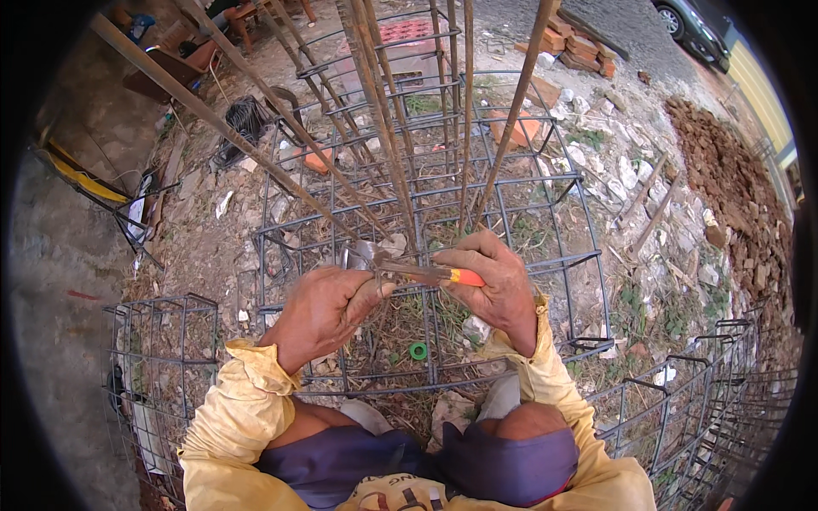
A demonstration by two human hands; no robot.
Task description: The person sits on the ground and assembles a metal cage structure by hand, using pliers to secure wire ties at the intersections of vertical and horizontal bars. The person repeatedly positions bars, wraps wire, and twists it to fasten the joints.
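Observation:
My right hand (492, 283) is closed round the orange-and-yellow handle of a metal tool that looks like a pair of pincers (411, 271). Its rounded steel head points left, over the crossing bars of a rebar cage (429, 341). Beside that head my left hand (322, 308) is curled shut, thumb pressed against the fingers. What it pinches is hidden, perhaps thin wire. Tall upright rusty bars (400, 170) rise just beyond both hands. Below the hands, a green ring (417, 351) lies on the ground inside the cage.
More rebar cages stand at the left (162, 328) and lower right (673, 400). Farther off are a red-and-clear crate (400, 64), stacked bricks (579, 47), a dirt heap (733, 187) and a parked car (694, 30). Rubble and long bars surround me.

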